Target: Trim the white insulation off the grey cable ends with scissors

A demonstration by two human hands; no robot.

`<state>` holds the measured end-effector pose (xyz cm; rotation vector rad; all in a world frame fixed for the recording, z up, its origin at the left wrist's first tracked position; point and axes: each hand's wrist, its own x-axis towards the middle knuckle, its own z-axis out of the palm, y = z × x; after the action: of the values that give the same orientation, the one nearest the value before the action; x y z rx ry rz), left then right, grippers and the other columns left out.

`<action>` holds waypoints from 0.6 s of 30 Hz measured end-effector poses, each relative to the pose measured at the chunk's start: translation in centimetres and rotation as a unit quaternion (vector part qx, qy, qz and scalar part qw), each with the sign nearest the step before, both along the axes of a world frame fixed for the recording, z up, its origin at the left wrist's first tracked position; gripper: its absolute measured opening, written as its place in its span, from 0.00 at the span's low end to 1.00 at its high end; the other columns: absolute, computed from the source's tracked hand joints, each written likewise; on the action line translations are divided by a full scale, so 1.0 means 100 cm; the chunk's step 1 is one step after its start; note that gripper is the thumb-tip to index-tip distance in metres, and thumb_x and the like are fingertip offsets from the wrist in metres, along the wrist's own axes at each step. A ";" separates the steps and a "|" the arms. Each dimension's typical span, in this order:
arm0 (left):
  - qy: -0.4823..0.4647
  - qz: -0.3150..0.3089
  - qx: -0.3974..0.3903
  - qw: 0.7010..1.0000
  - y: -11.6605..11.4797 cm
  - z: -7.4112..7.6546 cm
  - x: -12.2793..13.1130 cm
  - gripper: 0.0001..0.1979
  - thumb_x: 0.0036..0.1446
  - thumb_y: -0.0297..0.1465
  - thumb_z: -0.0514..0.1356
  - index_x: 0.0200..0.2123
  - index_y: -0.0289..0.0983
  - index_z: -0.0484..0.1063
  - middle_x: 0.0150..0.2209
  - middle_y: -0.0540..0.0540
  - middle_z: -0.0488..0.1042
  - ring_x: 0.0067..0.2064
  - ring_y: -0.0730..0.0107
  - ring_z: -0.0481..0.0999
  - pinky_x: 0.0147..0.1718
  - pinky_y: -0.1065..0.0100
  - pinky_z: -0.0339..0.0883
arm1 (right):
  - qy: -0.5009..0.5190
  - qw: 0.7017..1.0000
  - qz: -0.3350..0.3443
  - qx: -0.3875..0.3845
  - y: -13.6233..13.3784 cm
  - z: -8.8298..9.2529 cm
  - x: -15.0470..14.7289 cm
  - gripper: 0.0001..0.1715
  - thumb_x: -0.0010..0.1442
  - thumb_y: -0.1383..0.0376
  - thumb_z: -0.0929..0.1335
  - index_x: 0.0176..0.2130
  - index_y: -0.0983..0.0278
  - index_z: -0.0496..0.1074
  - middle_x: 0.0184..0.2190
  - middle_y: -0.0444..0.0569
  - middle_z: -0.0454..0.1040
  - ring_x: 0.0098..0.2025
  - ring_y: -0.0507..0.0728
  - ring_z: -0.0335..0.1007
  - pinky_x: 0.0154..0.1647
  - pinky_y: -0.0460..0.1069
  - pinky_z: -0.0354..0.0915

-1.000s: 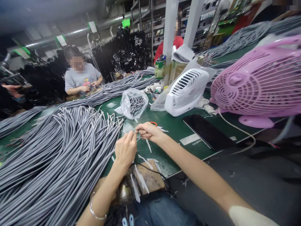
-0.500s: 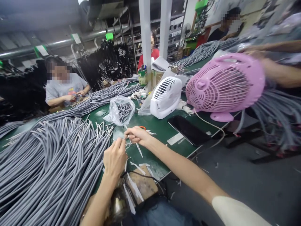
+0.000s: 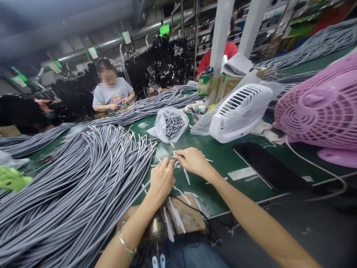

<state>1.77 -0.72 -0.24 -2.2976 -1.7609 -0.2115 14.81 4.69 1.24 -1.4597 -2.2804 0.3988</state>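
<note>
My left hand [image 3: 162, 178] is closed in a pinch above the green table. My right hand [image 3: 193, 162] also pinches, its fingertips meeting those of the left. Something thin and pale shows between them, too small to name. Left of my hands lies a large bundle of grey cables [image 3: 92, 178] with pale ends; one strand reaches toward my left hand. Thin white strips [image 3: 186, 176] are scattered under and around my fingers. Just beyond my hands stands an open clear plastic bag [image 3: 161, 126] holding short grey pieces [image 3: 173, 125].
A white fan [image 3: 241, 111], a pink fan [image 3: 318, 111] and a black phone [image 3: 272, 167] occupy the table's right side. A stained board [image 3: 192, 217] with strips lies at the near edge. Blue-handled tool [image 3: 158, 261] below. A co-worker [image 3: 113, 91] sits across the table.
The view has swung left, so the table things sit farther right in the picture. My hands stay together, both still pinching. The right arm of another person has left the view.
</note>
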 end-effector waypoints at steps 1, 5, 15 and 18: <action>0.002 0.004 -0.005 1.000 0.000 0.000 0.000 0.15 0.53 0.19 0.51 0.42 0.37 0.69 0.35 0.46 0.70 0.35 0.70 0.74 0.28 0.73 0.64 | -0.029 1.000 -0.006 0.010 -0.001 0.000 -0.001 0.14 0.59 0.64 0.62 0.30 0.61 0.76 0.30 0.51 0.78 0.34 0.57 0.72 0.27 0.46 0.53; 0.002 0.014 -0.014 1.000 0.000 0.002 0.003 0.13 0.56 0.22 0.51 0.43 0.37 0.68 0.36 0.45 0.71 0.34 0.67 0.75 0.26 0.71 0.63 | -0.071 0.997 -0.020 0.033 -0.004 0.000 -0.004 0.15 0.60 0.63 0.61 0.32 0.61 0.76 0.32 0.52 0.78 0.36 0.59 0.73 0.28 0.46 0.54; -0.136 0.011 0.021 0.990 0.002 0.001 -0.005 0.11 0.56 0.26 0.52 0.39 0.38 0.73 0.33 0.45 0.74 0.31 0.68 0.75 0.27 0.70 0.62 | -0.059 0.997 -0.053 0.000 -0.003 0.005 0.002 0.14 0.58 0.62 0.62 0.30 0.59 0.77 0.31 0.50 0.78 0.35 0.58 0.72 0.27 0.46 0.53; -0.299 0.020 0.060 0.952 0.009 0.003 -0.017 0.09 0.54 0.26 0.55 0.35 0.35 0.74 0.32 0.45 0.74 0.32 0.69 0.73 0.32 0.70 0.63 | -0.024 0.989 -0.144 0.002 0.009 0.004 0.014 0.14 0.59 0.63 0.61 0.31 0.61 0.75 0.30 0.52 0.77 0.32 0.57 0.71 0.26 0.46 0.52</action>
<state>0.07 0.16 0.08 -2.2484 -1.9713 -1.0751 16.19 5.57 1.67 -1.7808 -2.0599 0.2751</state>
